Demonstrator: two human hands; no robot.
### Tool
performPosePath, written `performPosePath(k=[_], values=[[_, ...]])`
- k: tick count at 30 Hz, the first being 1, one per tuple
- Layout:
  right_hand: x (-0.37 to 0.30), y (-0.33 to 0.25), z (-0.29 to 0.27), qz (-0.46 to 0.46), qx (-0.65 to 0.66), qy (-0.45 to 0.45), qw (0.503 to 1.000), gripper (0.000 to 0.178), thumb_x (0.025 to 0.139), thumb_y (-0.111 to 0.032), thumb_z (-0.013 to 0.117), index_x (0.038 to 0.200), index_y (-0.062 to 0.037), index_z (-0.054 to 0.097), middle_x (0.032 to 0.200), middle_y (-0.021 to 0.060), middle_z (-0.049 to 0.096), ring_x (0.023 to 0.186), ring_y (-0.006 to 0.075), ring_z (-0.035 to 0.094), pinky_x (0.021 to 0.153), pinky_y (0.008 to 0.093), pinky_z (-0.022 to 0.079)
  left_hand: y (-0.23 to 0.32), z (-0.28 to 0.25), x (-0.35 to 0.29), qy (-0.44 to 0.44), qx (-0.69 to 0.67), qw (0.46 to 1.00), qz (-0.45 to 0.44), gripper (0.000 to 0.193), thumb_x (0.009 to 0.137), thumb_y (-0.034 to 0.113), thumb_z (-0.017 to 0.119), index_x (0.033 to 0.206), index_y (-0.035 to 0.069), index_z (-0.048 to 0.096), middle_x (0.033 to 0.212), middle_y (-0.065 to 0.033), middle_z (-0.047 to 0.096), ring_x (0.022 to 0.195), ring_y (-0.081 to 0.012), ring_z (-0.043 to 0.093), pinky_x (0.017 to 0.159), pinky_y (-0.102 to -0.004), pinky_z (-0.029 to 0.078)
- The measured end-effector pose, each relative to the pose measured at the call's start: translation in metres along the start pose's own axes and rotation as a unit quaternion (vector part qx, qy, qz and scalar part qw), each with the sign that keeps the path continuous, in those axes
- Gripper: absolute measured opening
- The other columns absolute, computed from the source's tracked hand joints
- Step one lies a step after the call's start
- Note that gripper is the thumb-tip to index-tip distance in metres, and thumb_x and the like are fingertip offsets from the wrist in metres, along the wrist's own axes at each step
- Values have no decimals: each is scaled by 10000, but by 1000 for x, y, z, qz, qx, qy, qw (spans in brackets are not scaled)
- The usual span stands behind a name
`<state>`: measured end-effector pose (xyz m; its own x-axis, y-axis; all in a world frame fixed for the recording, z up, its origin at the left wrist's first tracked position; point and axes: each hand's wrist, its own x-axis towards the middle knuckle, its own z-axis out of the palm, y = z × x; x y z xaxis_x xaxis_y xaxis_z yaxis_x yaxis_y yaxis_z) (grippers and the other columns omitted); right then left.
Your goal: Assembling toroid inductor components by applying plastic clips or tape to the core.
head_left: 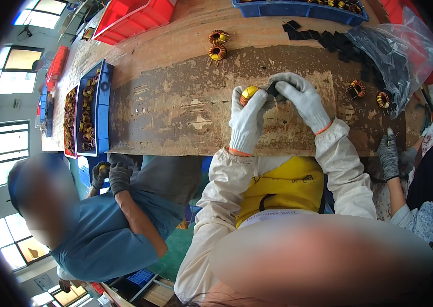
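Over the worn table point(170, 110): gloved left hand point(247, 116) grips one yellow-and-copper coil point(249, 93); gloved right hand point(300, 97) pinches one small black piece point(271, 89), to the right of the coil.

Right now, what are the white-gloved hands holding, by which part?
Left hand: yellow coil, by its right side. Right hand: black piece, by its right edge.

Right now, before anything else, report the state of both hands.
Left hand: closed, holding a yellow-and-copper coil.
Right hand: closed, pinching a small black piece.
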<state>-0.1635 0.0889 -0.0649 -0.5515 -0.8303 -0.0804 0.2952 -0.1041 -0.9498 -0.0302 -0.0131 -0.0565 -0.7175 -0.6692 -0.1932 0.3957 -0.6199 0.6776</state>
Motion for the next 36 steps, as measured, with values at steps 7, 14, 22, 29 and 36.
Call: performPosePath(k=[7, 14, 22, 29, 36], values=[[-6, 2, 10, -79, -180, 26, 980, 281, 927, -98, 659, 1206, -64, 636, 1071, 40, 695, 951, 120, 653, 854, 270, 542, -5, 1, -4, -19, 29, 999, 4, 238, 918, -12, 625, 1082, 42, 461, 954, -115, 644, 840, -227, 690, 785, -386, 589], [-8, -4, 9, -96, -260, -28, 960, 328, 901, -137, 700, 1210, -50, 634, 1086, 87, 706, 973, 163, 678, 854, 294, 542, -3, -9, -6, -23, 112, 993, -2, 237, 937, 28, 617, 1115, 40, 461, 1004, -84, 611, 847, -167, 638, 753, -307, 555], [-10, -11, 15, -108, -350, -31, 930, 290, 901, -110, 660, 1182, -42, 632, 1062, 95, 699, 936, 159, 678, 842, 293, 541, 15, -2, -13, -26, 295, 954, -34, 232, 942, 64, 617, 1140, 47, 499, 1028, -52, 589, 883, -129, 603, 805, -257, 509], [-3, -5, -1, 4, 51, -51, 997, 283, 997, -173, 507, 1203, 4, 586, 1016, 64, 646, 834, 146, 633, 758, 287, 535, 22, -3, -18, -31, 224, 974, 17, 218, 956, 57, 587, 1155, 36, 501, 1019, -57, 595, 805, -119, 591, 745, -267, 512], [-7, -8, -1, 52, 216, -88, 971, 342, 994, -186, 518, 1261, 23, 565, 1046, 88, 651, 849, 143, 636, 747, 297, 526, 28, -5, -26, -31, 175, 984, 1, 209, 953, 85, 605, 1151, 45, 552, 892, -27, 597, 697, -80, 506, 633, -245, 430]])
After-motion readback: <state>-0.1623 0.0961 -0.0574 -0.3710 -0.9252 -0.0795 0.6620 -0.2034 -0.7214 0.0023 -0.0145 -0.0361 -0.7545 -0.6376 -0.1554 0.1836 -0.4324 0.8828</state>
